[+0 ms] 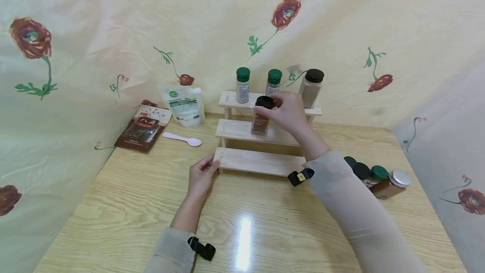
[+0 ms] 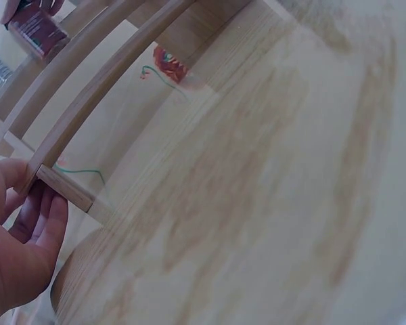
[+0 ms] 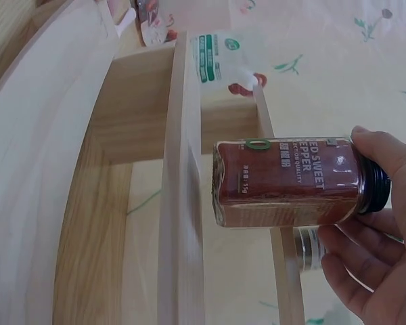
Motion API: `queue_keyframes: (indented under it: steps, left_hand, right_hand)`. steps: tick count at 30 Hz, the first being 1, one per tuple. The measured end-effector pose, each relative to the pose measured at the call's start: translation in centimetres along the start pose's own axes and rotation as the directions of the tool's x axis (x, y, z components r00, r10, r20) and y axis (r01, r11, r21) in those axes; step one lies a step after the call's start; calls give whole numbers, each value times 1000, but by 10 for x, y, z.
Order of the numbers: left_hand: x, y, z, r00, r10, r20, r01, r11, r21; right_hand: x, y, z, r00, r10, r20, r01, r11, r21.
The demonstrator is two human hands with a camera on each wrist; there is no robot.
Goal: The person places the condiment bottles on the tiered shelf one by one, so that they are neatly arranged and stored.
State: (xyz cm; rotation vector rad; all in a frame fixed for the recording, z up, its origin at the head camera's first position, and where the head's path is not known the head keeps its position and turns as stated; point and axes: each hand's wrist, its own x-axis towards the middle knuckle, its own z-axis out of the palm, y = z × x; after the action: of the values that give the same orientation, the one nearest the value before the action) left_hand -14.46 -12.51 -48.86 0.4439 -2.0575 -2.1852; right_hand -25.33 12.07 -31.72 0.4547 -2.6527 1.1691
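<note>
My right hand [image 1: 288,112] pinches the black lid of a square glass spice jar [image 3: 284,183] filled with red-brown powder, its label reading sweet pepper. The jar is upright at the left part of the middle step of a three-step wooden rack [image 1: 257,160]; in the right wrist view its base looks slightly off the wood. At the rack's lower left corner my left hand [image 1: 201,176] grips the end of the bottom step, thumb on top and fingers beneath. Two green-lidded shakers [image 1: 243,85] and a taller black-lidded jar [image 1: 311,89] stand on the top step.
Left of the rack are a white spouted pouch [image 1: 185,106], a brown spice packet [image 1: 143,129] and a white spoon [image 1: 183,139]. Several jars, one a silver-lidded jar [image 1: 392,183], stand on the right, partly behind my right sleeve. Floral cloth hangs behind the table [image 1: 125,222].
</note>
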Motion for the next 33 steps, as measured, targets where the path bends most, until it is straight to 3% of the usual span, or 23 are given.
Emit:
queue_keyframes:
  steps: [20,33]
  left_hand:
    - [1,0,2,1000,0,-1,-1,1000,-30]
    - [2,-4,1,1000,13,-9,-13,999,-41]
  right_hand:
    - [13,-30,40,999,31,36,-30,999,-21]
    - [10,-32,49,991,123,57,-123,992,-7]
